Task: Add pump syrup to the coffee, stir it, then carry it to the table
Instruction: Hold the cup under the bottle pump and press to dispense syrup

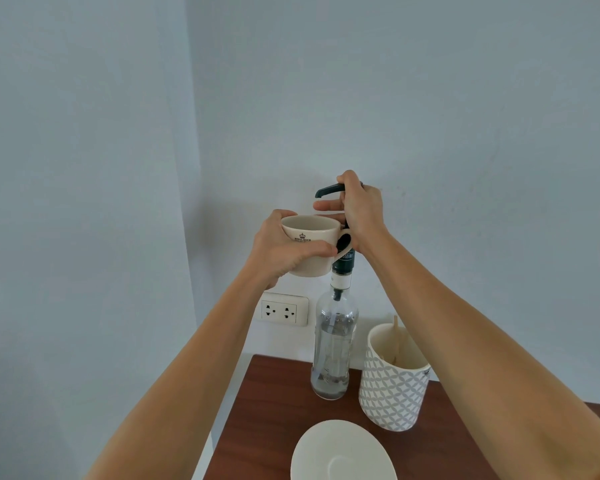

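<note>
Under the pump spout (321, 192), held up in the air well above the tabletop (274, 403), is the cream coffee cup (309, 247). Its rim sits just below and slightly left of the nozzle tip, and its handle points right, close against the neck of the syrup bottle (335, 344). Whether there is coffee inside cannot be told from this low angle.

The left hand (283, 251) has its grip wrapped around the cup's body, thumb across the front and fingers behind the far side. The right hand (359, 206) is closed over the top of the pump head, with two fingers stretched out left beneath the spout.

By the look of it, this is the syrup step, with the cup presented and the pump not yet seen delivering; no stream shows at the nozzle. The next move likely calls for a straight downward press of the right hand while the left keeps the cup steady and centred beneath the tip, so the syrup falls inside the rim.

Further out, the bottle stands on the dark wooden tabletop beside a patterned holder (394, 382) with wooden stir sticks (397, 337) for the stirring to come. A white saucer (343, 452) lies nearer, and a wall socket (284, 311) sits behind.
</note>
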{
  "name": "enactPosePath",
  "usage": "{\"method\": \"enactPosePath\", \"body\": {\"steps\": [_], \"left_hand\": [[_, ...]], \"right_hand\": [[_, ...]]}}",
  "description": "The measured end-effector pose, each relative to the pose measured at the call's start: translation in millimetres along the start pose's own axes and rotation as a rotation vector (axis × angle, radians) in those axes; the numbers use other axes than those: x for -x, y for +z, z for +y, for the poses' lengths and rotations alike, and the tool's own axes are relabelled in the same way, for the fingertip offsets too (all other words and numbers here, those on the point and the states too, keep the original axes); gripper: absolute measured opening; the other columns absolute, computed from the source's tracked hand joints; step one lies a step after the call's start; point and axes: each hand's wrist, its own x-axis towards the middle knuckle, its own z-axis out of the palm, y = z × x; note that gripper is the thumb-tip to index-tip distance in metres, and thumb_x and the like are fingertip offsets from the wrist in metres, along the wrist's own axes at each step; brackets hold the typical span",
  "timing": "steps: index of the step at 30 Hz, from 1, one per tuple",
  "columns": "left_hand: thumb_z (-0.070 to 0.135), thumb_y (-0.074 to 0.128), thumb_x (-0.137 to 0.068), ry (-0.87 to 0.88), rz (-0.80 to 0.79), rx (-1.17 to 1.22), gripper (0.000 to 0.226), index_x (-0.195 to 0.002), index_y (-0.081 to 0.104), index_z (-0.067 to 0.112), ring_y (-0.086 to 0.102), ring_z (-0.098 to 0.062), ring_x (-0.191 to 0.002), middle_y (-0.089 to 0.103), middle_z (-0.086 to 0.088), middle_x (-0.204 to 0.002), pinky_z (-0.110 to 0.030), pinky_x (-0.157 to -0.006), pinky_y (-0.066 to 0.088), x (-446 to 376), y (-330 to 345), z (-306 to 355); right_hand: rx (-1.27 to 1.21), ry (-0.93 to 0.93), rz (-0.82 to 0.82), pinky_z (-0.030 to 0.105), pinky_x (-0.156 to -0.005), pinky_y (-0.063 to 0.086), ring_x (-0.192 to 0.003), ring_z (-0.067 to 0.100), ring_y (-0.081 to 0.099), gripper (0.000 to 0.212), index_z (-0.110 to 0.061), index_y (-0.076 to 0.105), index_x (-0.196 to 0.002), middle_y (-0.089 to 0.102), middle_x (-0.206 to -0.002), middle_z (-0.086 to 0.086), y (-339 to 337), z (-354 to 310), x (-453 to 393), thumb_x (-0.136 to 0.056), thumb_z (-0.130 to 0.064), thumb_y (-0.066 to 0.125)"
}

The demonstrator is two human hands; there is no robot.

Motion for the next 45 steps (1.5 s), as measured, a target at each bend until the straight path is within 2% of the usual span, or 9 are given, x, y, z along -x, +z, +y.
{"method": "enactPosePath", "body": {"steps": [4,8,12,15,23,26,36,45], "left_hand": [[0.046,0.085,-0.025,0.003,0.004,0.007,0.099,-0.116,0.052,0.023,0.064,-0.017,-0.095,0.065,0.002,-0.107,-0.032,-0.072,0.054,0.0,-0.1,0.0],[0.041,0.089,-0.028,-0.007,0.000,0.010,0.096,-0.115,0.052,0.024,0.063,-0.016,-0.092,0.065,0.004,-0.104,-0.030,-0.068,0.052,-0.8,-0.5,-0.6],[0.036,0.090,-0.034,-0.013,-0.002,0.006,0.092,-0.116,0.052,0.023,0.063,-0.015,-0.092,0.064,0.005,-0.103,-0.030,-0.069,0.052,-1.6,0.0,-1.8],[0.043,0.087,-0.026,-0.013,-0.001,0.006,0.099,-0.117,0.052,0.024,0.063,-0.015,-0.093,0.064,0.004,-0.106,-0.032,-0.072,0.054,-1.5,0.5,-2.3],[0.037,0.090,-0.032,-0.022,-0.007,0.007,0.093,-0.115,0.052,0.023,0.063,-0.016,-0.091,0.064,0.004,-0.104,-0.030,-0.067,0.051,-1.6,0.3,-1.4],[0.042,0.087,-0.026,-0.020,-0.007,0.008,0.098,-0.115,0.052,0.024,0.064,-0.016,-0.092,0.065,0.003,-0.105,-0.030,-0.068,0.052,-1.6,0.9,-1.2],[0.045,0.085,-0.024,-0.018,-0.006,0.008,0.099,-0.114,0.052,0.024,0.064,-0.016,-0.092,0.065,0.004,-0.104,-0.031,-0.068,0.053,-0.5,1.6,-0.9],[0.044,0.086,-0.025,-0.029,-0.002,0.012,0.098,-0.115,0.052,0.024,0.066,-0.020,-0.098,0.066,0.001,-0.108,-0.035,-0.071,0.056,0.7,2.1,-1.7]], "right_hand": [[-0.001,-0.003,0.005,0.033,-0.058,0.054,-0.049,0.027,0.065,0.028,-0.017,0.052,-0.064,0.079,-0.075,0.016,0.2,0.0,0.0,-0.087,-0.032,0.053],[-0.011,0.000,0.011,0.041,-0.066,0.059,-0.059,0.032,0.069,0.028,-0.015,0.054,-0.064,0.079,-0.076,0.018,0.7,1.0,-0.4,-0.088,-0.030,0.053],[-0.007,-0.008,0.010,0.035,-0.060,0.055,-0.051,0.028,0.067,0.027,-0.014,0.054,-0.065,0.079,-0.076,0.018,-0.2,2.4,-0.4,-0.087,-0.029,0.053],[0.002,-0.007,0.011,0.034,-0.060,0.055,-0.058,0.032,0.069,0.027,-0.014,0.054,-0.065,0.079,-0.075,0.018,-0.9,3.3,-1.0,-0.087,-0.029,0.052],[-0.007,-0.015,0.005,0.036,-0.063,0.055,-0.060,0.032,0.070,0.031,-0.014,0.053,-0.058,0.078,-0.075,0.019,-1.4,5.2,-2.7,-0.087,-0.027,0.052],[-0.003,-0.007,0.005,0.038,-0.066,0.056,-0.062,0.033,0.070,0.030,-0.014,0.053,-0.058,0.078,-0.073,0.018,-1.5,6.0,-4.2,-0.085,-0.026,0.052],[-0.008,0.000,0.000,0.044,-0.073,0.060,-0.066,0.034,0.072,0.026,-0.006,0.063,-0.071,0.078,-0.073,0.019,-1.3,8.7,-7.6,-0.085,-0.025,0.051],[0.002,0.001,-0.015,0.034,-0.062,0.053,-0.062,0.032,0.068,0.024,-0.005,0.060,-0.072,0.076,-0.073,0.020,-3.3,8.0,-5.3,-0.087,-0.021,0.050]]}}
